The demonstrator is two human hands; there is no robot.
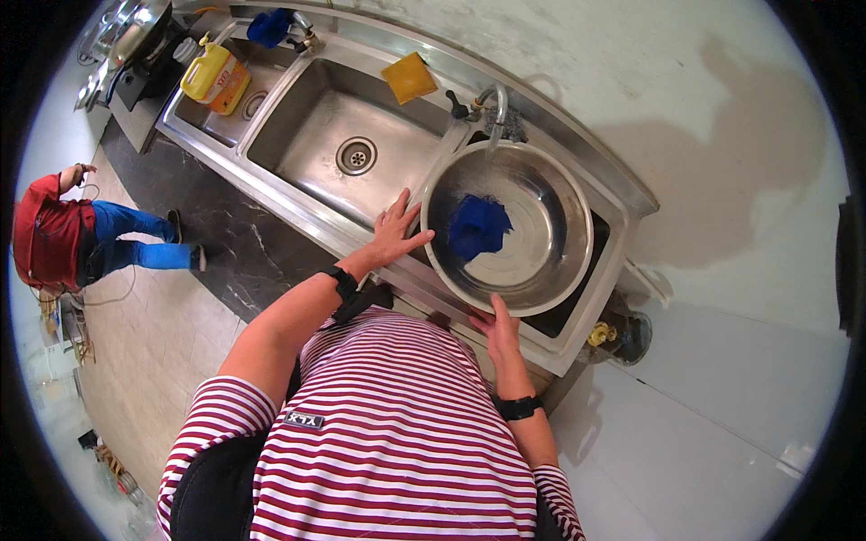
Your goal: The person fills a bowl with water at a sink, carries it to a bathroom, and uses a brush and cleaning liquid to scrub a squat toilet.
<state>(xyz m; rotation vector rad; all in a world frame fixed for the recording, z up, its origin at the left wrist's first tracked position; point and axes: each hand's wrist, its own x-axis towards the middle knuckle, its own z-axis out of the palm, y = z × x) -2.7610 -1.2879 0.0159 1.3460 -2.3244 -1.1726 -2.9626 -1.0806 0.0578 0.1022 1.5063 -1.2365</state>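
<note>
A large round metal basin rests over the right bowl of a stainless steel sink, with water running into it from the faucet. Inside lies a crumpled blue cloth. My left hand is at the basin's left rim with its fingers spread, over the divider beside the middle bowl. At the near rim is my right hand, thumb up against the edge; part of its fingers is hidden under the basin. Neither hand is closed on anything.
A yellow sponge cloth lies on the sink's back ledge. The left bowl holds a yellow jug; another blue cloth hangs near the second faucet. Pans stand at upper left. A person in red stands at far left.
</note>
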